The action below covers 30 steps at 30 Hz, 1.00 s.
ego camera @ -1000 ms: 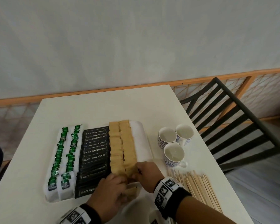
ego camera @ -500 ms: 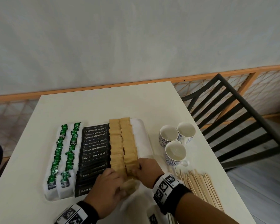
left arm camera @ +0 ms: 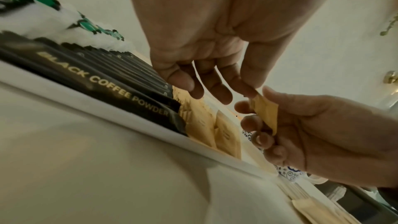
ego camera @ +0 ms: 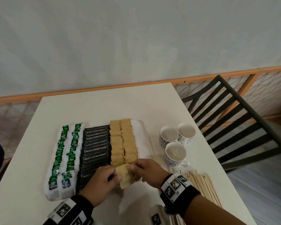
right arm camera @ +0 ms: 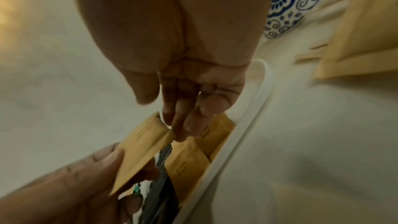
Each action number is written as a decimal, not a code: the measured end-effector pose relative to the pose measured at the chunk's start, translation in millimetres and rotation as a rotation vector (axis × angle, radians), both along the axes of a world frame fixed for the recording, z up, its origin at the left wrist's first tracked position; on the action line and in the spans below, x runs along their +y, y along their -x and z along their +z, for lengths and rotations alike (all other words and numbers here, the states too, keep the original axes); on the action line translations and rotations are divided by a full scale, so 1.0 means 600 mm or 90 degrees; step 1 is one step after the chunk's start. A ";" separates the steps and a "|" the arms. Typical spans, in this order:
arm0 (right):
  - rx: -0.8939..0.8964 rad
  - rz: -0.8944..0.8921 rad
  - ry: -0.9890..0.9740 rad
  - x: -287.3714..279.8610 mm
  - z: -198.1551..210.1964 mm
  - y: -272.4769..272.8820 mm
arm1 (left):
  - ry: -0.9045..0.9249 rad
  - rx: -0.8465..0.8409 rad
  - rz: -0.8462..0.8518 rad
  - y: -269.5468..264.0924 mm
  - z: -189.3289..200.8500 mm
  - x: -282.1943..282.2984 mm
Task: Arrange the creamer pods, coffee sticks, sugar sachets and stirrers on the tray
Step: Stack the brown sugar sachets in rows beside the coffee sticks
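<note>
So I've got both hands on one brown sugar sachet right over the near edge of the white tray, at the front end of the two sachet columns. My left hand has it pinched by its left side, thumb on top and fingers curled under, and my right hand has fingers curled on the right edge, so neither hand is loose and both are closed on that same packet. In the left wrist view the sachet sits edge-on between the right thumb and fingers. My guess on the two-handed hold: the packet is floppy, and squaring it with both hands lets it drop flat into the last gap of the column instead of skewing. Right now it's rotated a bit, long axis running from near-left to far-right, not lined up with the sugar sachets already laid down. Those overlap like shingles, columns running from near edge to far edge. Left of them are the black coffee sticks, long axes crossways, then the green creamer pods by the tray's left edge. The strip along the tray's right edge is bare, probably saved for the wooden stirrers piled near the tabletop's near right corner, beside three cups.
</note>
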State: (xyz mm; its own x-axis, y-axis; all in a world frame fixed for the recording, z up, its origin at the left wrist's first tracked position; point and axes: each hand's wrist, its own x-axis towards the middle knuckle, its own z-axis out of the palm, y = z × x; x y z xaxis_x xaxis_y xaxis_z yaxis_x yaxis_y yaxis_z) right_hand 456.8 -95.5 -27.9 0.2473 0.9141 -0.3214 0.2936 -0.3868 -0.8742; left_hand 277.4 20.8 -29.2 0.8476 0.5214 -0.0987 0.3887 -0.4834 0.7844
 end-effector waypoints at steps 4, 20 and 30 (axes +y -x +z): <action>0.077 -0.052 -0.043 -0.006 -0.007 0.001 | 0.046 0.011 0.024 -0.011 -0.004 -0.008; -0.049 0.120 0.010 -0.021 0.007 0.003 | 0.028 0.009 -0.008 -0.030 0.033 -0.039; -0.219 -0.057 0.025 -0.014 -0.018 -0.007 | -0.058 -0.019 0.181 -0.025 0.027 -0.029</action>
State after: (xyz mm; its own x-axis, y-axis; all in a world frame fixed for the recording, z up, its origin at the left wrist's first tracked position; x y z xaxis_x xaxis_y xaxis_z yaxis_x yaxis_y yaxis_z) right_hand 460.9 -104.1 -39.0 0.4255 0.8725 -0.2402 0.5322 -0.4559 -0.7133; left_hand 292.3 3.1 -13.3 0.6683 0.7437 -0.0182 0.4964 -0.4276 0.7555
